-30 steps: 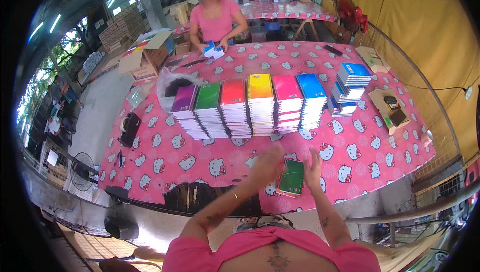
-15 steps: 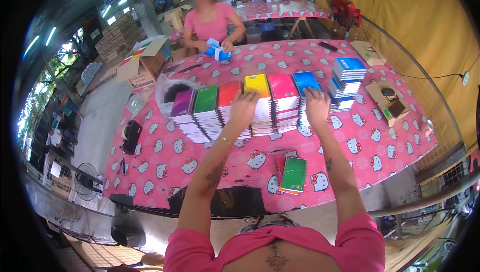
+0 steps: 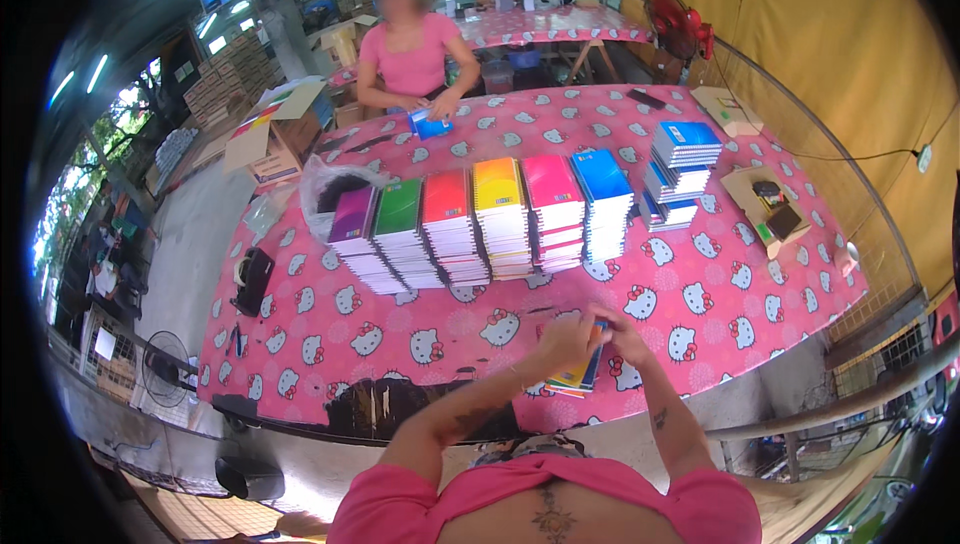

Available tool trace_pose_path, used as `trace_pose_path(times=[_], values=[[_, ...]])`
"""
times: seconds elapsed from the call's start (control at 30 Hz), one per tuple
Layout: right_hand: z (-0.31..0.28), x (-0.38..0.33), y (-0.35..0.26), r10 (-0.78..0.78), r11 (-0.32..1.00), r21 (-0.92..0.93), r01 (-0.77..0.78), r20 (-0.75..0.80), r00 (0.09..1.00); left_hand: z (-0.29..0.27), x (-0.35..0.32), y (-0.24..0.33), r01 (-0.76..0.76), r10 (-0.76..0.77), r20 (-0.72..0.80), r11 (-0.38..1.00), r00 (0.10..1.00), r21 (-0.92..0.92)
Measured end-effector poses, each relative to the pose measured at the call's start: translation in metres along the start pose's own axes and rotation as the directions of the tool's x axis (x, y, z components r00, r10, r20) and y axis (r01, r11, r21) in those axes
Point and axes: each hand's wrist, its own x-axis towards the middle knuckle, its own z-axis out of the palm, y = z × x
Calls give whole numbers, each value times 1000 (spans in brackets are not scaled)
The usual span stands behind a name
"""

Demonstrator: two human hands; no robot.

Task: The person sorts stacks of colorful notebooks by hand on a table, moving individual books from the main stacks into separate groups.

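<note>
Notebook pile [image 3: 574, 378], small: on tabletop [image 3: 455, 319], nr its near edge, just R of the dark worn patch [image 3: 390, 404]. Yellow + blue covers peek out below hands.

L hand [image 3: 568, 341]: over pile, back of hand up, fingers bent down & in; forearm slants up to R from lower edge, bracelet at wrist. R hand [image 3: 628, 342]: at pile's far R corner, fingers angled in twd L hand; forearm slants up to L. Hands close tog., fingertips mostly hidden; can't tell if either set is pinching a notebook or only resting.

Mid tabletop: six tall stacks side by side, L to R purple [image 3: 352, 214], green [image 3: 398, 207], red [image 3: 446, 197], yellow [image 3: 497, 184], pink [image 3: 553, 181], blue [image 3: 601, 176]. Just R: uneven blue-topped pile [image 3: 687, 142], layers offset. Far L: black tape dispenser [image 3: 255, 281]; clear plastic bag [image 3: 315, 199] by purple stack. R side: cardboard piece [image 3: 737, 189] w/ small dark items.

Far side: co-worker in pink top, hands [image 3: 440, 107] at blue notebooks [image 3: 430, 127]. Open carton [image 3: 272, 144] to L, red fan [image 3: 677, 26] back R.
</note>
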Motion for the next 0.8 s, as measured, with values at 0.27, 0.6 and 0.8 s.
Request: trace_pose_path(times=[0.27, 0.6, 0.8], values=[[7, 31, -73, -468, 644, -747, 167, -212, 858, -161, -1, -79, -7, 107, -626, 987, 772, 160], [50, 154, -162, -665, 11, -999, 50, 30, 746, -290, -73, -180, 554, -361, -542, 794, 759, 249], [14, 54, -159, -393, 903, -342, 260, -416, 820, -282, -71, -116, 399, 76, -719, 790, 691, 466]])
